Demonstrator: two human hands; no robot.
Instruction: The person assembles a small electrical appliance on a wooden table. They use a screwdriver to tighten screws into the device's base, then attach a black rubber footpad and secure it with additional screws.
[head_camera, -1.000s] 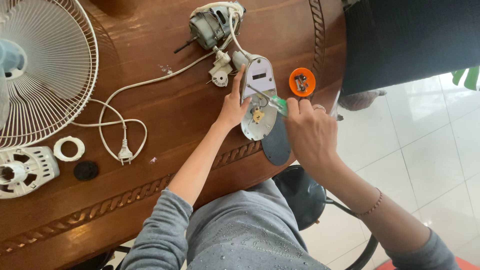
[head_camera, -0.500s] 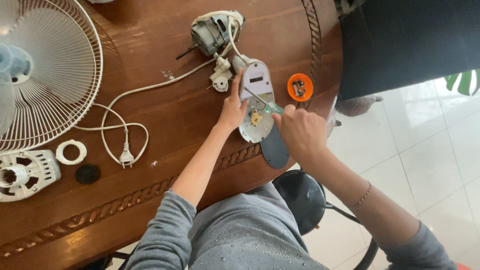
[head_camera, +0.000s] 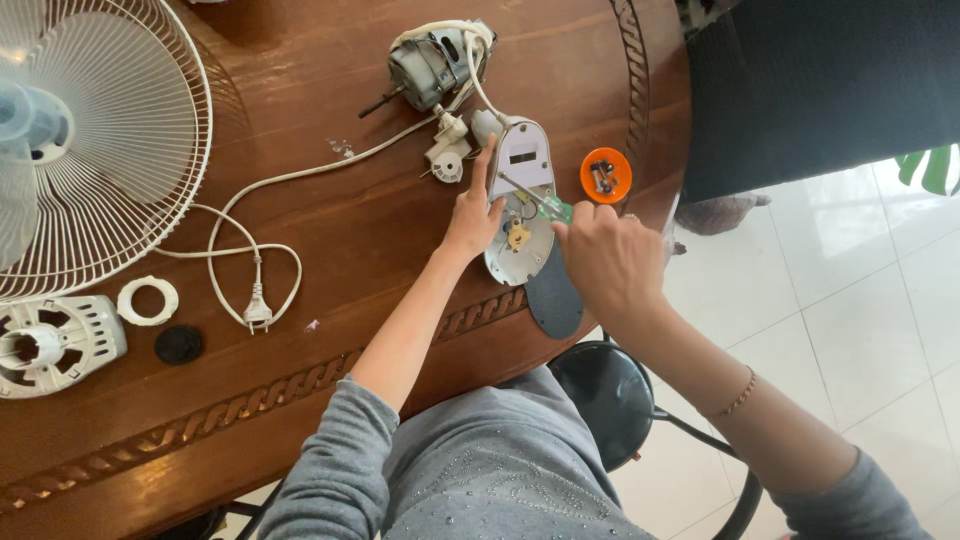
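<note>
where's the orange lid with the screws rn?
In the head view, the orange lid sits on the wooden table near its right edge, just right of the white housing and above the right hand.

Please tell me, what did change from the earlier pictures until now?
The right hand closed in over the green-handled screwdriver, so less of the handle shows; its tip stays in the white oval housing. The left hand still steadies the housing's left edge, forefinger pointing up. The orange lid, motor, fan grille and plug lie as before.
</note>
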